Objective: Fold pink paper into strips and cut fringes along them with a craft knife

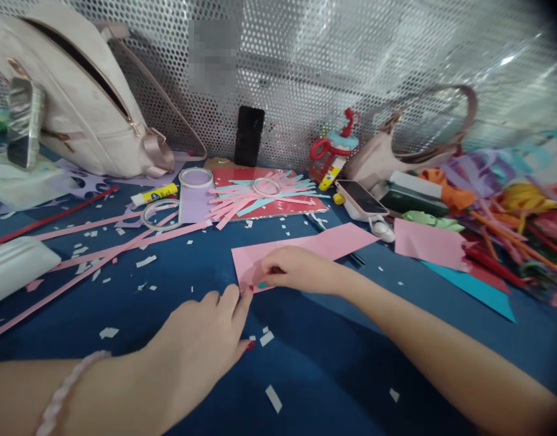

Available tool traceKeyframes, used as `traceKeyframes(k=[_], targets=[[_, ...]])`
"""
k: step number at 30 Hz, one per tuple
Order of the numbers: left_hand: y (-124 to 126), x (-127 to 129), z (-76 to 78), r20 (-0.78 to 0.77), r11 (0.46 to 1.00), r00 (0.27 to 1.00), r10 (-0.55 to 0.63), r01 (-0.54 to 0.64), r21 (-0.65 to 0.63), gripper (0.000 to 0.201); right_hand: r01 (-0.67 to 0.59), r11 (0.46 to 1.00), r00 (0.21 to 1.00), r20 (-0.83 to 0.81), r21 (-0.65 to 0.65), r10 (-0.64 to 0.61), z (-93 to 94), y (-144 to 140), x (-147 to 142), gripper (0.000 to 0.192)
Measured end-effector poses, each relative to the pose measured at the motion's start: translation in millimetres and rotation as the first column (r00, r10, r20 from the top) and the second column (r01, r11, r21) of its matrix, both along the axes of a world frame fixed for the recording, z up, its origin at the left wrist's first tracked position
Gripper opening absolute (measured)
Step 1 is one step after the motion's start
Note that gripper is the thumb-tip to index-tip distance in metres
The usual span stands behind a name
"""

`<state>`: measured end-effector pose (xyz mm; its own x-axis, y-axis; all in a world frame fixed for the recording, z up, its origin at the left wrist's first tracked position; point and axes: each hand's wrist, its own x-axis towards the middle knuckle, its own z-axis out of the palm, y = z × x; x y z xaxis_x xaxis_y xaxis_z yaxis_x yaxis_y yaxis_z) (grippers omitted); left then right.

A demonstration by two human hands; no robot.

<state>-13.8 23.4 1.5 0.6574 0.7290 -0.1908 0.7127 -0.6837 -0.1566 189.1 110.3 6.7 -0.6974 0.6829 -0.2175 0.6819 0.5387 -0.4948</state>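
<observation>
A strip of pink paper (pixel 314 243) lies flat on the blue table in front of me. My left hand (pixel 200 333) is palm down at its near left corner. The index fingertip presses on the paper there, and the thumb is held apart, over the table. My right hand (pixel 300 269) rests over the left part of the same paper. Its fingers are curled and the thumb is pressed against them, close to the paper's near edge. White paper scraps (pixel 266 337) lie around both hands.
Pink and blue strips with a ring fan out on a red sheet (pixel 300 206). Two glue sticks (pixel 160 194), tape rings (pixel 160 215), a phone (pixel 362 198) and a black phone (pixel 250 136) stand or lie behind. At left is a backpack (pixel 78 103); at right, coloured paper (pixel 469 290) and a handbag (pixel 373 151).
</observation>
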Motion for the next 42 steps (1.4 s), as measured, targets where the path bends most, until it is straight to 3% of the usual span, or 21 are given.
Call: traceKeyframes(k=[7,18,23,28,32,35,37,42], targets=[[0,-4,-16.5,-0.037,0.997,0.998,0.047,-0.05,-0.06,0.057,0.042,0.999,0.999,0.01,-0.019,-0.042,0.1,-2,2,0.013],[12,3,4.5,-0.133,0.964,0.991,0.023,-0.057,-0.261,0.057,0.067,0.997,0.996,0.064,-0.041,-0.064,4.1,-1,-2,0.02],[13,2,4.7,-0.091,0.973,0.996,-0.005,-0.016,-0.23,0.056,0.071,0.997,0.995,0.077,-0.022,-0.069,3.9,-2,-2,0.024],[33,-4,17.1,-0.042,0.966,0.996,-0.076,0.063,-0.251,0.047,0.081,0.994,0.987,0.136,0.068,-0.09,1.6,-3,-6,0.03],[59,-20,15.7,0.148,0.951,0.973,-0.175,0.206,-0.23,0.027,0.069,0.994,0.967,0.24,0.087,-0.088,8.7,2,-18,0.033],[73,-33,7.0,0.287,0.923,0.914,-0.286,0.343,-0.173,0.025,0.033,0.999,0.94,0.337,0.042,-0.046,18.0,8,-27,0.032],[75,-37,2.3,0.276,0.913,0.899,-0.34,0.386,-0.133,0.029,0.007,0.999,0.916,0.4,0.035,-0.021,22.5,10,-31,0.032],[57,-28,-0.9,0.058,0.925,0.923,-0.38,0.381,-0.003,0.043,-0.045,0.997,0.908,0.419,0.059,0.016,22.6,8,-29,0.032]])
